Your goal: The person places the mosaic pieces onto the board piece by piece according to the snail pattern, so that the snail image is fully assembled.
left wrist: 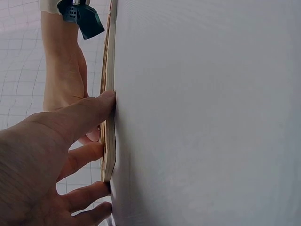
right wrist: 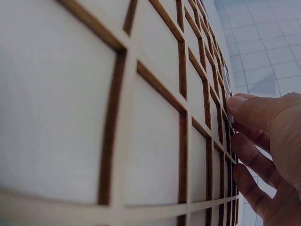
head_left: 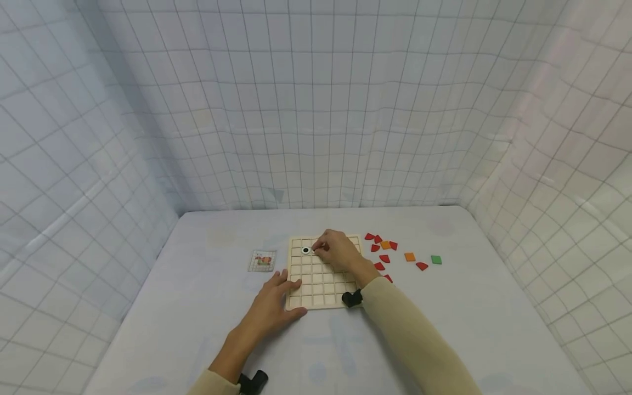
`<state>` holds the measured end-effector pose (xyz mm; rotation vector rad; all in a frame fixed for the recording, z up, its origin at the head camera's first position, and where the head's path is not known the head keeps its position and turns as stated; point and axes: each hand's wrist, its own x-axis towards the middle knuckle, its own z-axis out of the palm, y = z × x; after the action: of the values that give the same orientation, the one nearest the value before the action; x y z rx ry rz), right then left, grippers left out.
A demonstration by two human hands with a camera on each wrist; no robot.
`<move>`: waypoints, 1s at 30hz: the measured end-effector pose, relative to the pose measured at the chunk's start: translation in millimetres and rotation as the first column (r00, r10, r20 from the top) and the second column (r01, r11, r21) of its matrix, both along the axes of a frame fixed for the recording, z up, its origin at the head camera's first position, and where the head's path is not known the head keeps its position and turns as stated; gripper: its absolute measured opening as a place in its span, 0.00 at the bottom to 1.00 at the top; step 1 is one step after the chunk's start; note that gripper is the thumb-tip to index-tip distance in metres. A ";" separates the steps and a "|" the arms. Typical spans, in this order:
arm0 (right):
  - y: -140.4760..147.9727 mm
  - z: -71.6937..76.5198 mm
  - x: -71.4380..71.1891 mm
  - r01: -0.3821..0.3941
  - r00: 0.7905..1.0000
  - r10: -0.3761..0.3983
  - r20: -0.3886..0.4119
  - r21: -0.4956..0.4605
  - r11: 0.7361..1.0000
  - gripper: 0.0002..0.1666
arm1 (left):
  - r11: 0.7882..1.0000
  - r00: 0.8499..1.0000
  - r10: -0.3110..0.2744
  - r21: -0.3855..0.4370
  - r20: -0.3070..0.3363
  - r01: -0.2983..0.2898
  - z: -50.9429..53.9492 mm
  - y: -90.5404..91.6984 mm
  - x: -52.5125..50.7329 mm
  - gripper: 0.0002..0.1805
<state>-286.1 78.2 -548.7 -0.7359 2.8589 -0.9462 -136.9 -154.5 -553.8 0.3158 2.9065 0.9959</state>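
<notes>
R hand (head_left: 338, 251) is pinching a small, mostly hidden dark pc (head_left: 313, 250) at the far part of the pale grid board (head_left: 318, 288), just R of a round b&w eye pc (head_left: 305, 250); can't tell if it's sitting in a cell. L hand (head_left: 269, 302) is spreading its fingers open, thumb touching the board's near edge, other fingertips resting at its L side nr the corner. Board is lying flat mid-table (head_left: 212, 307). Pic card (head_left: 261, 261) is lying L of it; red pcs (head_left: 384, 258), 2 orange sqs (head_left: 410, 257) & a green sq (head_left: 436, 259) are lying scattered to its R.
</notes>
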 end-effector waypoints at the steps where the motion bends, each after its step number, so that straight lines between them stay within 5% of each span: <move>1: -0.7 -0.4 0.9 0.007 1.000 -0.007 0.001 0.000 1.000 0.08 | 1.000 1.000 0.000 0.000 0.001 0.000 -0.2 -0.3 0.1 0.39; 16: 6.0 -0.9 4.8 -0.033 0.997 0.034 0.062 -0.018 0.999 0.13 | 1.000 1.000 -0.021 0.010 -0.006 0.021 -0.7 -1.5 -1.0 0.39; 23: 16.9 -12.5 4.0 -0.080 0.997 0.080 -0.009 -0.021 0.997 0.14 | 1.000 1.000 -0.024 -0.010 -0.016 0.023 -3.4 1.2 1.3 0.40; 30: 18.6 5.3 16.7 -0.067 0.998 0.067 -0.003 -0.052 0.996 0.14 | 1.000 1.000 -0.016 -0.008 0.001 0.016 -1.2 -3.1 -0.2 0.39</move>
<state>-269.4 96.8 -543.4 -0.8315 2.8016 -1.0149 -137.1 -157.7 -555.0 0.3375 2.9020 0.9820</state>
